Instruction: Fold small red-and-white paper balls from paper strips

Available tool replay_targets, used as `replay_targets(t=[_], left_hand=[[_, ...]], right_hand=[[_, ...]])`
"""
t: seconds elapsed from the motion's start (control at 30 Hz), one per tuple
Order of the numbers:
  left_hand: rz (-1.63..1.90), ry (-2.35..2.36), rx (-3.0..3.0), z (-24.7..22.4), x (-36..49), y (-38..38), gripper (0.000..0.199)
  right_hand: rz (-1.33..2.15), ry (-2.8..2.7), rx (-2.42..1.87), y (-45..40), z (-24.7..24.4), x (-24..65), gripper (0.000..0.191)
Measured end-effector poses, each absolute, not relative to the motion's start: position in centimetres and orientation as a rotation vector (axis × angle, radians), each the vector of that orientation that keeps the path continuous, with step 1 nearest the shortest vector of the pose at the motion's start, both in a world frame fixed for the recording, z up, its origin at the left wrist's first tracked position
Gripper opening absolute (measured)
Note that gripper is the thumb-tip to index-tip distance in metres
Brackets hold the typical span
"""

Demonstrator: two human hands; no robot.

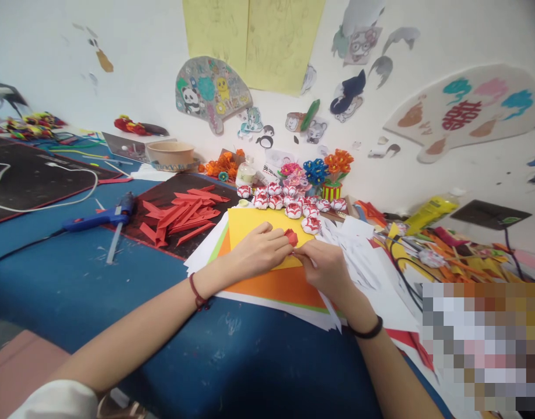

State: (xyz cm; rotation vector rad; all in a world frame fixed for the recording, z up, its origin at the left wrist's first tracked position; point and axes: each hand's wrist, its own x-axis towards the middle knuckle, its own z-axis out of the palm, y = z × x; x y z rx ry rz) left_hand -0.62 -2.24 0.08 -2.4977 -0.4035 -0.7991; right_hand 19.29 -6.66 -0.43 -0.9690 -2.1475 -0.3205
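Observation:
Between my two hands is a small piece of folded red paper (291,237), held over a yellow sheet (245,224). My left hand (262,247) has its fingers closed on the red piece from the left. With thumb and forefinger pinched, my right hand (326,265) meets it at its lower right edge; the fingertips partly hide what they grip. Under the yellow sheet lies an orange sheet (267,287) on a stack of paper. Several red-and-white paper flowers (311,225) sit just beyond my hands.
Folded red paper strips (184,215) are heaped on a dark mat at left. A blue glue gun (96,220) lies beside them, its cord trailing left. Behind stand paper flower bunches (315,171) and a round tub (170,155). Paper scraps (463,247) and a yellow bottle (433,210) are at right.

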Motion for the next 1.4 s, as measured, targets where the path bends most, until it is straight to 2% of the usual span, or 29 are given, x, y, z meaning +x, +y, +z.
replay_targets(t=[0.2, 0.63, 0.77, 0.97, 1.2, 1.4], left_hand=[[-0.807, -0.428, -2.477, 0.4, -0.7, -2.4, 0.023], [-0.623, -0.364, -2.777, 1.6, -1.1, -2.6, 0.019], [-0.686, -0.495, -2.912, 1.2, -0.9, -2.5, 0.023], [-0.866, -0.767, -2.971, 1.0, -0.6, -2.8, 0.023], [-0.913, -0.797, -2.866, 1.1, -0.6, -3.1, 0.018], [-1.007, -0.781, -2.995, 0.6, -0.3, -2.8, 0.019]], right_hand=[[-0.439, -2.13, -0.959, -7.0, -0.3, 18.9, 0.021], [-0.057, -2.287, -0.978, -6.6, 0.0, 19.5, 0.025], [0.029, -2.241, -1.031, -6.4, 0.0, 19.5, 0.022], [-0.063, -2.098, -1.177, -6.1, -0.2, 19.4, 0.017], [-0.097, -2.022, -1.17, -6.0, -0.1, 19.4, 0.016], [-0.071, -1.998, -1.173, -6.0, -0.3, 19.2, 0.017]])
